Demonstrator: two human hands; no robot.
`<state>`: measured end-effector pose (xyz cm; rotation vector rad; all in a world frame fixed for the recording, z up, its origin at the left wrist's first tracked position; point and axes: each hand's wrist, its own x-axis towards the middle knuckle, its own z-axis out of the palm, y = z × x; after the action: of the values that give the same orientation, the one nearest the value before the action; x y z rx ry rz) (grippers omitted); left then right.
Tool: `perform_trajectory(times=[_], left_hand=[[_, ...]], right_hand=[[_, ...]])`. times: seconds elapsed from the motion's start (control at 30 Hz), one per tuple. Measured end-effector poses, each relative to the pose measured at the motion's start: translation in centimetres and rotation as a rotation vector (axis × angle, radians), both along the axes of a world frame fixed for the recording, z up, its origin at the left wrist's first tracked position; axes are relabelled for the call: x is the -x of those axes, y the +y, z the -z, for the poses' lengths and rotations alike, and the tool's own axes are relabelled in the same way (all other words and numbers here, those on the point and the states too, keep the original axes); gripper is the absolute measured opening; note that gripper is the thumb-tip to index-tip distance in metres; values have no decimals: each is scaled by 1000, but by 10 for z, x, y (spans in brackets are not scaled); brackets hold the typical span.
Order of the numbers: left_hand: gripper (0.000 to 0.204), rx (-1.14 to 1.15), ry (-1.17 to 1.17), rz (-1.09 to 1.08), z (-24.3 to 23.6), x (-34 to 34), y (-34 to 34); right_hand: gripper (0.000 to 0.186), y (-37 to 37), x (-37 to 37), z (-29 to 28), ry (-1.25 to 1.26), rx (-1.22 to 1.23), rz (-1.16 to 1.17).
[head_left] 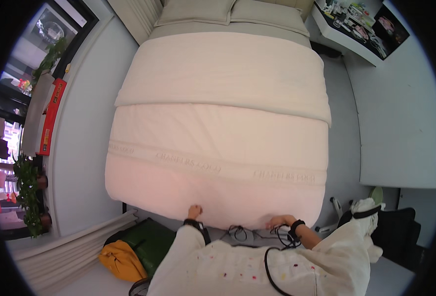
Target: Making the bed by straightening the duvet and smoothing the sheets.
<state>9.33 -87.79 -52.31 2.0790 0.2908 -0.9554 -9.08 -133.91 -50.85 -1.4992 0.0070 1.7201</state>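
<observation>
A pale pink quilt [218, 133] covers the bed, its upper part folded back in a wide band. A raised lettered strip crosses its lower half. At the foot edge my left hand [195, 212] is closed, its curled fingers against the quilt. Farther right, my right hand [281, 221] bends over the same edge, its fingers closed on the fabric; the fingertips are partly hidden. Dark bands circle both wrists, and black cables [287, 237] hang by the right one.
Two beige pillows [198, 12] lie at the head. A green bag [151, 241] and a yellow cloth item [122, 260] sit on the floor at left, beside a pale curtain [75, 246]. A black chair [393, 232] stands at right. A cluttered shelf [346, 34] is far right.
</observation>
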Motion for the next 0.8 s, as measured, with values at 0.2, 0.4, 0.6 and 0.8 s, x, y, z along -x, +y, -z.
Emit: perform_trajectory(times=[0.2,0.4,0.6,0.8], left_hand=[[27,-47,-22,-256,-39,-48,146],[25,-52,36,-500,-34,-37,231],[23,-106,151,-661,35,33,313],[68,88,263,-1438,93,33,244]], right_hand=[[57,152,-10,-80,-176,176,193],[54,221,-45,-92,-380,258,72],[40,259,-192,-86,-992,130,-105],[53,232,-378,-11,-1431,480,-41]])
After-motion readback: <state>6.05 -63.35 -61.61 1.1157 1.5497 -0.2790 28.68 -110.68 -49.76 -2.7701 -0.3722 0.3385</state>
